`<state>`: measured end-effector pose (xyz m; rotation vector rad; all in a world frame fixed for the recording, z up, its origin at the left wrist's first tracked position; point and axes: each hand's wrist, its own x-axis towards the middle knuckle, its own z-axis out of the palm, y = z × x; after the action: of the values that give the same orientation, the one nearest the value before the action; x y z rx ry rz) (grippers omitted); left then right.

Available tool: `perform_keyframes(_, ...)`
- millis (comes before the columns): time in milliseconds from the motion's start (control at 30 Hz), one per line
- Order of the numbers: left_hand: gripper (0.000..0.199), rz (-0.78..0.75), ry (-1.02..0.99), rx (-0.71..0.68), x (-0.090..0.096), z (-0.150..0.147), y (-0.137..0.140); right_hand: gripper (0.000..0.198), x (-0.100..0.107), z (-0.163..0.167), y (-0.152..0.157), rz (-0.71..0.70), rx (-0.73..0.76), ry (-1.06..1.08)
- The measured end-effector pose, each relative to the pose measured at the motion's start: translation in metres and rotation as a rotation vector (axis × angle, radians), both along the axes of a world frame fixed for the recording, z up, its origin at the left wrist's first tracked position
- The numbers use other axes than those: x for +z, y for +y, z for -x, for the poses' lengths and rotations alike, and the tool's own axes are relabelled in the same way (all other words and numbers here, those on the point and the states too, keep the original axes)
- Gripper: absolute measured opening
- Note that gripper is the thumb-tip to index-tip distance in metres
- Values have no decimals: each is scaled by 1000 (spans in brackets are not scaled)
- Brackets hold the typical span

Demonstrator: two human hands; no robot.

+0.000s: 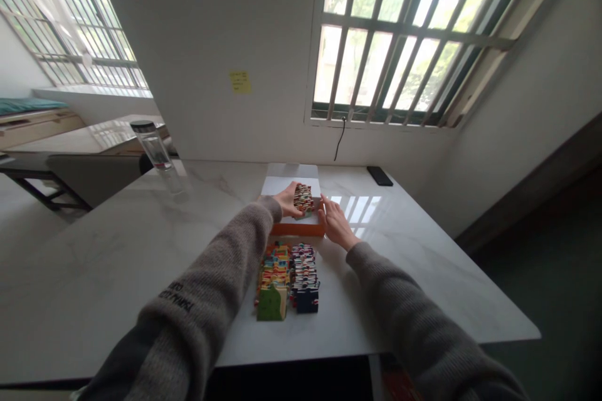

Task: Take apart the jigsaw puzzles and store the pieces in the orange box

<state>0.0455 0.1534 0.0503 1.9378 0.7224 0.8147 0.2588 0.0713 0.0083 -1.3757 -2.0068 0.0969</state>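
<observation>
My left hand (286,200) is closed round a stack of jigsaw puzzle pieces (304,198), over an open box (296,229) with an orange front wall and a white inside. At the box's right side rests my right hand (335,223), its fingers against the wall and the thumb near the corner. In front of the box lie two rows of stacked puzzle pieces. The left row (273,282) is green, yellow and red; the right row (305,279) is dark blue and white.
A white marbled table (399,301) carries it all. A black phone (379,176) lies at the back right, and a clear bottle (153,145) with a dark lid stands at the back left. A yellow note (240,82) sticks to the wall beside a barred window (385,44).
</observation>
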Motion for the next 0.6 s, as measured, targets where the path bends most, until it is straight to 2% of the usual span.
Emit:
perform_keyframes(100, 86, -17, 0, -5, 18, 9, -4, 64, 16, 3, -2, -5, 45, 54)
perform_keyframes(233, 86, -17, 12, -77, 37, 15, -22, 94, 45, 6, -21, 11, 273, 128)
perform_keyframes(333, 85, -75, 59, -161, 45, 12, -46, 94, 62, 2, -41, 56, 375, 197)
perform_keyframes(467, 99, -235, 144, -183, 45, -4, -78, 89, 67, -14, -65, 115, 418, 206)
perform_keyframes(600, 120, -313, 160, -265, 33, -28, -101, 92, 57, -32, -86, 226, 431, 252)
